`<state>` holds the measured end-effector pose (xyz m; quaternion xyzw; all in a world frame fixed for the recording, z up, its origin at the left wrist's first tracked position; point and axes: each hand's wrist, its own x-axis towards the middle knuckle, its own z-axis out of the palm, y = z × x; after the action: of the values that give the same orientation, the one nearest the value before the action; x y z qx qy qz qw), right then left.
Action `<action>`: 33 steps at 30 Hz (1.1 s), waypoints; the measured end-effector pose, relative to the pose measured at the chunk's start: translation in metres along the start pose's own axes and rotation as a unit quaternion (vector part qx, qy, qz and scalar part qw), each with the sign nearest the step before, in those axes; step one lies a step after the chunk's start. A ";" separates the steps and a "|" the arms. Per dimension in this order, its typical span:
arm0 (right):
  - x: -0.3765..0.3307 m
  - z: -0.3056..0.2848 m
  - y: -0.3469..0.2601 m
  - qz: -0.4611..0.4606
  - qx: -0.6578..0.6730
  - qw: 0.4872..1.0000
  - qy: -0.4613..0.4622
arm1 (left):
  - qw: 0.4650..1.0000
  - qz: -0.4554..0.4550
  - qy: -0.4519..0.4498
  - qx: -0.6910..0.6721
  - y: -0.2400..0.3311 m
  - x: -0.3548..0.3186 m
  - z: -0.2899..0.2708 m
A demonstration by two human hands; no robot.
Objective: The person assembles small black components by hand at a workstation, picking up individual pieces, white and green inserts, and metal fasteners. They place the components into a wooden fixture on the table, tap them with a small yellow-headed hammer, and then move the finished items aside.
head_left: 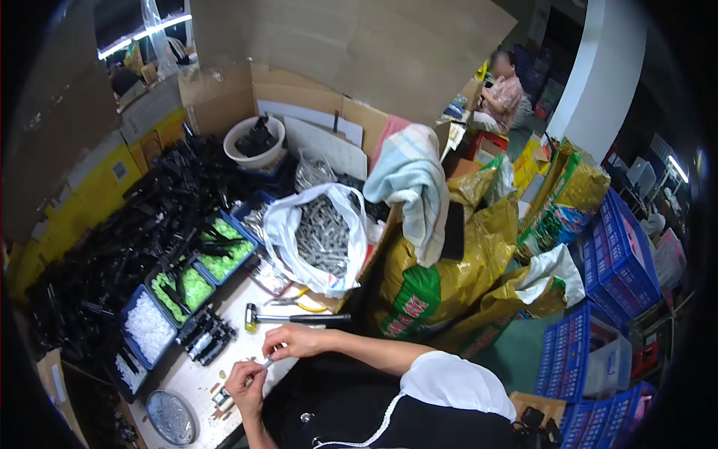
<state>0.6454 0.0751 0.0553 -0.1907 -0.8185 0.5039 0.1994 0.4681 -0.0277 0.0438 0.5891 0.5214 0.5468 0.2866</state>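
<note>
Here both hands, left hand (245, 382) and right hand (293, 340), pinch a small metal pin (267, 362) with closed fingers above the worktop (198, 378); yellow-green sacks (441, 277) bulge just right, blue crates (617, 251) beyond.

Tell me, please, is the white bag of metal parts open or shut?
Open: the white bag gapes wide, showing the grey metal parts heaped inside.

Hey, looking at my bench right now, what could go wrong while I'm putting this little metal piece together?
The small metal rod is pinched between your left hand and right hand right at the white bench's edge, so it might drop to the floor if it slips. The black-handled hammer lies just beyond your right hand; a nudge could shift it. The open white bag of grey metal parts might spill.
</note>
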 end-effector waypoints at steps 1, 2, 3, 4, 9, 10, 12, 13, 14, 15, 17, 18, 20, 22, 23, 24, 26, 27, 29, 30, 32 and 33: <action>-0.001 0.001 0.000 0.006 0.000 1.000 0.003 | 1.000 -0.009 -0.002 -0.009 -0.004 0.000 -0.001; 0.001 -0.002 0.000 -0.039 -0.042 0.998 0.039 | 0.999 -0.032 0.010 -0.033 -0.008 0.001 0.000; -0.001 -0.005 -0.006 -0.102 -0.158 0.970 0.151 | 0.999 -0.030 0.001 -0.032 -0.003 0.004 0.001; -0.002 -0.012 -0.013 -0.159 -0.271 0.914 0.258 | 0.999 -0.020 0.012 -0.044 0.004 0.008 0.002; -0.019 -0.134 -0.092 -0.177 -0.414 0.674 0.586 | 0.997 -0.038 0.034 -0.054 0.011 0.001 -0.009; -0.025 -0.160 -0.114 -0.213 -0.442 0.599 0.632 | 0.998 -0.022 0.037 -0.044 0.002 -0.002 -0.013; -0.048 -0.181 -0.161 -0.258 -0.394 0.511 0.719 | 0.998 -0.019 0.028 -0.044 -0.001 0.000 -0.013; -0.055 -0.175 -0.182 -0.343 -0.384 0.480 0.711 | 0.999 -0.010 0.021 -0.045 0.000 0.002 -0.011; -0.062 -0.167 -0.193 -0.426 -0.371 0.445 0.694 | 0.998 -0.010 0.015 -0.053 0.001 0.003 -0.009; -0.065 -0.156 -0.183 -0.418 -0.375 0.628 0.538 | 0.999 -0.014 0.026 -0.045 -0.002 0.002 -0.012; -0.040 -0.115 -0.175 -0.470 -0.398 0.690 0.381 | 0.999 -0.007 0.044 -0.007 0.000 0.000 -0.011; -0.014 -0.092 -0.152 -0.431 -0.317 0.780 0.324 | 0.999 -0.008 0.042 -0.008 0.003 0.001 -0.008; 0.018 -0.054 -0.085 -0.254 -0.328 0.871 0.263 | 0.999 0.010 0.039 0.004 0.015 0.001 -0.005; 0.013 -0.027 -0.010 -0.109 -0.292 0.927 0.206 | 0.999 0.024 0.025 0.004 0.015 0.000 -0.006; 0.014 -0.016 0.015 -0.036 -0.239 0.957 0.161 | 0.999 0.034 0.023 0.009 0.011 0.001 -0.009; 0.013 -0.008 0.013 -0.034 -0.128 0.979 0.153 | 1.000 0.021 0.023 0.005 0.010 -0.003 -0.013; 0.012 0.003 0.007 -0.060 -0.014 0.982 0.180 | 0.999 0.008 0.031 0.000 0.006 -0.003 -0.017; 0.012 0.004 0.002 -0.058 -0.013 0.982 0.180 | 0.999 -0.007 0.034 -0.010 0.005 -0.004 -0.017; 0.012 0.007 -0.007 -0.037 0.021 0.993 0.114 | 0.999 -0.014 0.039 -0.010 0.003 -0.005 -0.020; 0.015 0.009 -0.006 -0.074 0.023 0.991 0.112 | 0.999 -0.015 0.040 -0.013 0.006 -0.005 -0.020; 0.012 0.008 -0.008 -0.067 0.013 0.993 0.100 | 0.999 -0.011 0.045 -0.014 0.007 -0.002 -0.018; 0.013 0.008 -0.009 -0.064 0.003 0.994 0.088 | 0.999 -0.012 0.045 -0.015 0.006 -0.002 -0.019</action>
<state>0.6294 0.0720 0.0619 -0.1810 -0.8066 0.4742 0.3029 0.4517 -0.0356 0.0528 0.5532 0.5326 0.5772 0.2776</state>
